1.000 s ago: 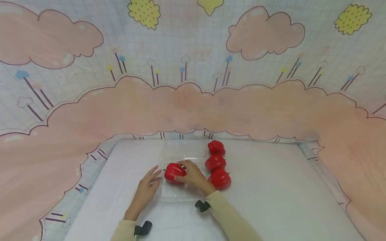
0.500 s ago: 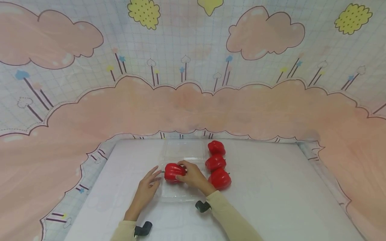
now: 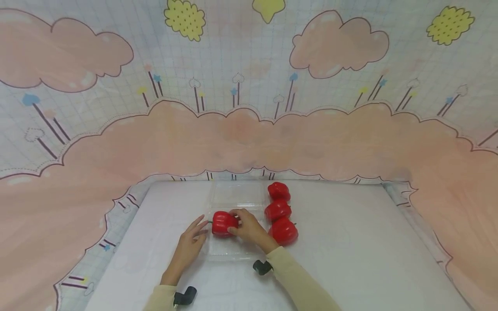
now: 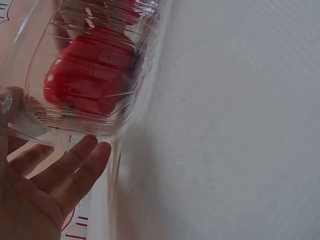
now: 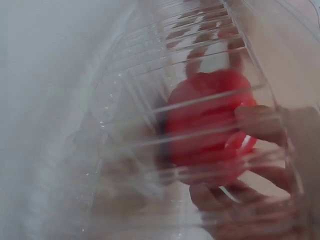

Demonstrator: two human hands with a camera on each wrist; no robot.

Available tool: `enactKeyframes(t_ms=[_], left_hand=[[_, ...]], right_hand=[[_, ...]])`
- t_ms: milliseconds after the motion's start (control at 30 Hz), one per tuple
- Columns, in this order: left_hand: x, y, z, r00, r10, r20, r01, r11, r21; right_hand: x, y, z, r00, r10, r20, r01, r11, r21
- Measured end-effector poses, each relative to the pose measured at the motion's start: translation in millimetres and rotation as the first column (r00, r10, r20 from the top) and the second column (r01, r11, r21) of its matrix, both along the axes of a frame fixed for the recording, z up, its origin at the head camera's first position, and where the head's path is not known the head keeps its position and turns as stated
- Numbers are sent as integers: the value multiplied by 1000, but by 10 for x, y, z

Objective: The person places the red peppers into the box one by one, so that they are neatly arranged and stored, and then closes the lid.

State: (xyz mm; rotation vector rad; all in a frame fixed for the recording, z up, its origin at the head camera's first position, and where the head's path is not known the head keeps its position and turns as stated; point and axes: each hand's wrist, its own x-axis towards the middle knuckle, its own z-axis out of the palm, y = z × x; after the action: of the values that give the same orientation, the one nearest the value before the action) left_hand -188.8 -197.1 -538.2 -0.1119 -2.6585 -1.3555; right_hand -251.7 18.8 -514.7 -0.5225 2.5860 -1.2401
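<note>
A red bell pepper point(image 3: 224, 224) lies on its side in the near half of a clear plastic clamshell box point(image 3: 229, 252), its stem pointing left. My right hand point(image 3: 249, 226) grips the pepper's right end between thumb and fingers; in the right wrist view the pepper point(image 5: 210, 127) shows through the box's ribbed wall, thumb against it. My left hand point(image 3: 188, 243) is beside the box's left edge with fingers extended. In the left wrist view, its fingertips point(image 4: 102, 150) are right at the end wall of the box point(image 4: 125, 112).
Right of the box, three more red bell peppers stand in a row: a far one point(image 3: 279, 191), a middle one point(image 3: 278, 210) and a near one point(image 3: 283, 231). The box's lid point(image 3: 237, 192) lies folded back. A white table point(image 3: 350, 242) meets a patterned cloth point(image 3: 249, 142) behind.
The right hand has turned the bell pepper slightly within the box and shifted it a little left, so its stem points more squarely left. The left hand has stayed nearly still.
</note>
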Motion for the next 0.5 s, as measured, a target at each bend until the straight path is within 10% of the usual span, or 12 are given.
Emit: enactKeyframes(t_ms=[500], left_hand=[[-4, -1, -12, 1000, 0, -6, 0, 1000, -6]], right_hand=[[111, 148, 257, 999, -29, -13, 29, 999, 17]])
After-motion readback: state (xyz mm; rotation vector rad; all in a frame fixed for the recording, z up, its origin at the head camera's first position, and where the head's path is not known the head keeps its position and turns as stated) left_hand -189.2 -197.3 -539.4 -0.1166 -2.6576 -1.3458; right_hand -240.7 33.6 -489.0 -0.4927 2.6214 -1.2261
